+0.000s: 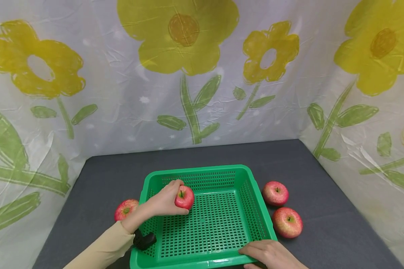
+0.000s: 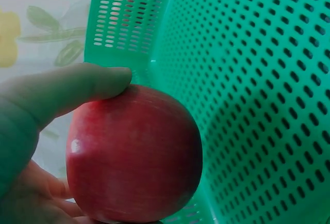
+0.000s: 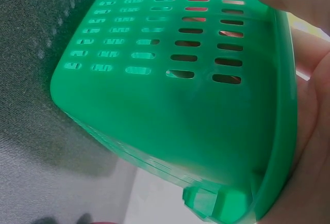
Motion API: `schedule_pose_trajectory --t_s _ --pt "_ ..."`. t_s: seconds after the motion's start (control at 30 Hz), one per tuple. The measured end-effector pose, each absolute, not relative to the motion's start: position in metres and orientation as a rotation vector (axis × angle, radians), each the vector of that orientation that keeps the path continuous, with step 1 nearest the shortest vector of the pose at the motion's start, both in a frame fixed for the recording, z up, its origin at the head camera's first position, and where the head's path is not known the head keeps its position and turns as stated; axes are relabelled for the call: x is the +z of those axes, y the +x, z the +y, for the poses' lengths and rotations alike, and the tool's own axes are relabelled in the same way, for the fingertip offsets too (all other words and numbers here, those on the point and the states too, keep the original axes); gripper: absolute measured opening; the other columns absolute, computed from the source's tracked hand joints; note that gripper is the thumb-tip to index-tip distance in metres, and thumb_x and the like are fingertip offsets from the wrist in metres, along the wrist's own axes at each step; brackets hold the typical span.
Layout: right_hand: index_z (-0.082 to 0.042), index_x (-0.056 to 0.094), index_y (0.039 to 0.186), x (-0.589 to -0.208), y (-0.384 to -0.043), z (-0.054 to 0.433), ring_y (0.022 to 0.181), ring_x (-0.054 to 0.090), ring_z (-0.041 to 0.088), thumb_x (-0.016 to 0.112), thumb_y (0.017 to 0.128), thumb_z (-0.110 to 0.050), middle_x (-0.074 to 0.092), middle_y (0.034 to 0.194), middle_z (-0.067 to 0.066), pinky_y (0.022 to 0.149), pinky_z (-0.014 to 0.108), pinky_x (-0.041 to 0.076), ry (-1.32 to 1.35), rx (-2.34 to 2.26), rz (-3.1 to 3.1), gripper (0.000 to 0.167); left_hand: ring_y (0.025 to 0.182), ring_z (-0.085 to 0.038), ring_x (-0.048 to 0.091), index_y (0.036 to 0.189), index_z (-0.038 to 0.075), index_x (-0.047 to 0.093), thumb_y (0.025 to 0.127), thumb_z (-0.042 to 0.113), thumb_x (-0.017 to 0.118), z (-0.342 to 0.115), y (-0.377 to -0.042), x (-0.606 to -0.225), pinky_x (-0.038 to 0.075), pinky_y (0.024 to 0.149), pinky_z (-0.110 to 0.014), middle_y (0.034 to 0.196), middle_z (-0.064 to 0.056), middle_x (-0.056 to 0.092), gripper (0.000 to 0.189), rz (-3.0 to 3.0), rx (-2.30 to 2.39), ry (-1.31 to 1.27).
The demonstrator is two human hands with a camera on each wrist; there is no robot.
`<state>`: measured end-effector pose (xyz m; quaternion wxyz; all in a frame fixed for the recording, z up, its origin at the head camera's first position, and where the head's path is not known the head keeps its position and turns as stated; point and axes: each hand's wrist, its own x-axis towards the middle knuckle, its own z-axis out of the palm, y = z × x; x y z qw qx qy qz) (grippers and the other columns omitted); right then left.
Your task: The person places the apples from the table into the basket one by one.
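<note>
A red apple (image 1: pixel 184 197) is gripped by my left hand (image 1: pixel 168 198) over the left part of a green plastic basket (image 1: pixel 202 260). In the left wrist view the thumb lies across the top of this apple (image 2: pixel 136 154), with other fingers behind it and the perforated basket wall beside it. My right hand (image 1: pixel 267 253) holds the near rim of the basket close to its right corner. The right wrist view shows the slotted outer wall of the basket (image 3: pixel 154 105) and the fingers at its rim. No other apple shows inside the basket.
Two apples, one farther (image 1: pixel 275 193) and one nearer (image 1: pixel 287 222), lie right of the basket. Another apple (image 1: pixel 126 209) sits to its left, partly behind the left forearm. A dark table (image 1: pixel 121 168) lies beneath, with flowered sheeting (image 1: pixel 121 112) around it.
</note>
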<state>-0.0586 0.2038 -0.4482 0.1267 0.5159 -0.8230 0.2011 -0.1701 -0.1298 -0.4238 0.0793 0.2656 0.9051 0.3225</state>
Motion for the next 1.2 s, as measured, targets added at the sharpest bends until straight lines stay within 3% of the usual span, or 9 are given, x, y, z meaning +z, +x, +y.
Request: schedule_pose_trajectory --t_s 0.4,0.97,1.2 --pt "-0.017 0.065 0.105 -0.449 -0.058 0.204 0.086 0.058 -0.002 0.066 0.086 -0.023 0.061 0.095 -0.013 0.071 0.015 0.047 1.485 0.548 -2.385 0.02 0.08 -0.017 0.049 0.116 -0.007 0.043 0.066 0.02 0.084 -0.122 -0.174 -0.437 0.048 0.057 -0.026 0.102 -0.011 0.048 0.07 2.702 0.882 0.743" --pt "-0.016 0.065 0.104 -0.453 -0.06 0.205 0.085 0.059 0.0 0.067 0.085 -0.024 0.062 0.095 -0.012 0.07 0.016 0.047 1.486 0.508 -2.324 0.02 0.074 -0.017 0.048 0.111 -0.008 0.042 0.068 0.023 0.082 -0.115 -0.175 -0.444 0.046 0.054 -0.028 0.096 -0.012 0.044 0.066 2.717 0.864 0.692" --pt "-0.016 0.065 0.104 -0.452 -0.06 0.206 0.086 0.059 0.001 0.067 0.085 -0.024 0.062 0.096 -0.012 0.071 0.016 0.047 1.479 0.514 -2.339 0.021 0.081 -0.022 0.052 0.122 -0.01 0.036 0.066 0.022 0.085 -0.114 -0.176 -0.444 0.05 0.062 -0.034 0.104 -0.017 0.043 0.081 2.692 0.844 0.563"
